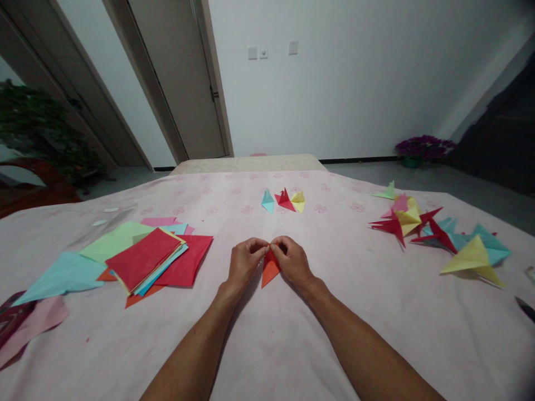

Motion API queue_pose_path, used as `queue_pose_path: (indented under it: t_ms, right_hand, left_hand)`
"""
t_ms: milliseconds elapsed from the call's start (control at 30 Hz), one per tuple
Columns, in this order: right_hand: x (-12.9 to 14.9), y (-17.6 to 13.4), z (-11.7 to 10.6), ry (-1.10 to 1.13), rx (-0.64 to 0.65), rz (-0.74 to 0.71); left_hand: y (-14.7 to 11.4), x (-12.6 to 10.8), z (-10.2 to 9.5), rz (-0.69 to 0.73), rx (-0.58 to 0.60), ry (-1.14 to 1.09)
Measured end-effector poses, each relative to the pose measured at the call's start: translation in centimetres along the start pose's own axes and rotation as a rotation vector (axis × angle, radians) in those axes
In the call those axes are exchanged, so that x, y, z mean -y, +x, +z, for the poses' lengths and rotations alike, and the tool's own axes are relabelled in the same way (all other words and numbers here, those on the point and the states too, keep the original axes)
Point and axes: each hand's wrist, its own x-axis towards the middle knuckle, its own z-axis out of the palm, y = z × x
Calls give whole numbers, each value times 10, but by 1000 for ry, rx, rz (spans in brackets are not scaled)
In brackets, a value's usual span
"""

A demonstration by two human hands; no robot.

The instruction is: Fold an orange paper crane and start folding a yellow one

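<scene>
Left hand (246, 260) and right hand (291, 262) both pinched the orange paper (270, 274) at its top, thumbs and fingertips nearly meeting, lower center of the frame; exact fold hidden by fingers. Judged best practice: small, even pinches, edges lined up, crease pressed without tearing, forearms steady. Surface was a pink flowered tablecloth (330, 323); paper stack (144, 259) at left, folded paper pieces (472, 259) piled at right, a red folded bird (285, 200) among three small pieces upper-middle. Room: pale wall (355, 83) across the top, grey-brown door (175, 72) upper left, purple flowers (425, 147) in a pot upper right.
</scene>
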Motion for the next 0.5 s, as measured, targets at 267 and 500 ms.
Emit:
queue_pose_path:
  t_ms: [267, 500]
  right_hand:
    - [-1, 1, -1, -17, 52, -12]
    - [1, -2, -3, -80, 86, -108]
  left_hand:
    - [-5, 0, -1, 169, -21, 241]
    - [-11, -5, -2, 243, -6, 411]
